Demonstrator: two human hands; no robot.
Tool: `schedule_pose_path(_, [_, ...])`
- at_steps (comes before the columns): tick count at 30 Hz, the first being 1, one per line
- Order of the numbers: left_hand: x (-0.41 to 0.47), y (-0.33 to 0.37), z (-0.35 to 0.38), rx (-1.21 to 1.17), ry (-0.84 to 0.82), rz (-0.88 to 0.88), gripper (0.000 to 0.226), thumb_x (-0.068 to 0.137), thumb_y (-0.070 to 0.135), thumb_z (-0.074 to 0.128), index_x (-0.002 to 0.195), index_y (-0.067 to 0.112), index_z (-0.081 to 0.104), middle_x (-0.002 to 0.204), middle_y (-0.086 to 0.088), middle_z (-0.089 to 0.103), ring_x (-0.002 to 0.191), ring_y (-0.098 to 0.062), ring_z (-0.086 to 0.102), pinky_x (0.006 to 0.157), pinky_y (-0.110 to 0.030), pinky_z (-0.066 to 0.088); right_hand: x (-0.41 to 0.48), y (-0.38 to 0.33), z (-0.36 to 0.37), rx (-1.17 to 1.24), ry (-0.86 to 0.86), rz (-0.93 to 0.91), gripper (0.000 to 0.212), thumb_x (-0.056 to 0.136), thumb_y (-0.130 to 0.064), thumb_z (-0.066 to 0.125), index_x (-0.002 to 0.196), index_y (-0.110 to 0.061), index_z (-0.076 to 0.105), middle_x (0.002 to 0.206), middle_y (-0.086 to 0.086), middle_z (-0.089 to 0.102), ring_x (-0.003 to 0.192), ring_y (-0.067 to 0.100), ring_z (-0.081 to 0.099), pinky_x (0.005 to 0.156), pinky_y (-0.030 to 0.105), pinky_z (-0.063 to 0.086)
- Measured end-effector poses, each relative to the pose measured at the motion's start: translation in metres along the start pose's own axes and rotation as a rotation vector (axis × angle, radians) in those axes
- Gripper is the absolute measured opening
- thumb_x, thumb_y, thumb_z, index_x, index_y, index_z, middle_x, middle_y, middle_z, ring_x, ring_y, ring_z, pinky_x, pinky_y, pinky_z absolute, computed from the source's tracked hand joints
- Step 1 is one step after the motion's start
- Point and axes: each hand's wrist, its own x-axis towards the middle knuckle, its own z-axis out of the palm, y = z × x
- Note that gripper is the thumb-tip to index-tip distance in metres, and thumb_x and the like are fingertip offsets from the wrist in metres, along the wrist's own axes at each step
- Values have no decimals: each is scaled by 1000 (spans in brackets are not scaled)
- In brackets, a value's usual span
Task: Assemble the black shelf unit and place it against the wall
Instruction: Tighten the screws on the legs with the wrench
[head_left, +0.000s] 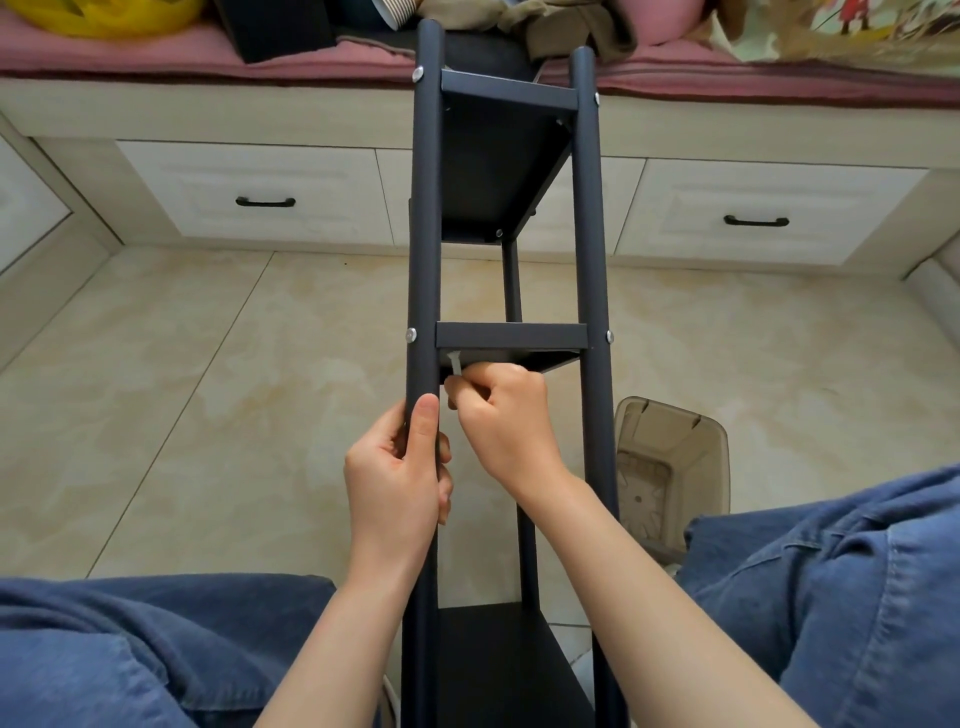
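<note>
Black shelf (511, 335) upright; left grip (395, 478) wraps pole (423, 234); right grip (501, 415) pinches tool (456, 364); we'd turn it squarely.

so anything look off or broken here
Nothing looks damaged or spilled. The shelf unit lies tilted between the knees, but the left hand grips its pole and the right hand holds a white tool under the middle shelf.
</note>
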Motion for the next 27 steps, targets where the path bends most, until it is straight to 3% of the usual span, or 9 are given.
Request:
schedule_pose_path(10, [-2,1,0,-27,-5,-8,31,94,50,54,71,32,63,60,-3,55,38,-15,46,36,-24,37,1,-9,-3,22,6,-8,29,94,-15,58,69,-8,70,63,1,65,62,17,60,61,36,51])
schedule_pose_path(14, [-1,0,0,-25,-4,-6,31,93,50,54,71,32,63,60,-3,55,38,-15,47,36,-23,37,2,-8,-1,14,-10,2,32,95,-15,58,64,-18,64,58,-7,60,59,13,56,57,30,45])
schedule_pose_path(17, [-1,0,0,-21,-1,-4,32,94,49,53,69,31,62,60,-3,56,38,-16,47,35,-24,37,2,-6,-1,15,-31,6,29,97,-15,58,71,-11,70,61,-6,61,59,12,55,56,22,42])
schedule_pose_path(20, [0,0,0,-14,0,-8,33,95,49,54,69,30,63,61,-4,56,38,-17,48,36,-24,38,2,-5,1,4,-23,-1,34,97,-15,58,63,-16,62,55,-8,55,53,10,51,52,14,34])
schedule_pose_path(23, [0,0,0,-22,2,-12,33,95,48,54,69,29,62,61,-5,56,38,-17,47,36,-24,37,4,-3,4,-18,-22,-12,38,97,-14,58,59,-16,56,55,3,57,55,22,54,54,26,37])
schedule_pose_path(27, [0,-1,0,-21,-2,-6,36,94,50,53,67,27,61,61,-5,55,38,-17,46,36,-25,37,5,-1,10,7,-24,-31,34,98,-11,57,64,-15,60,56,-8,53,52,-2,53,54,8,35])
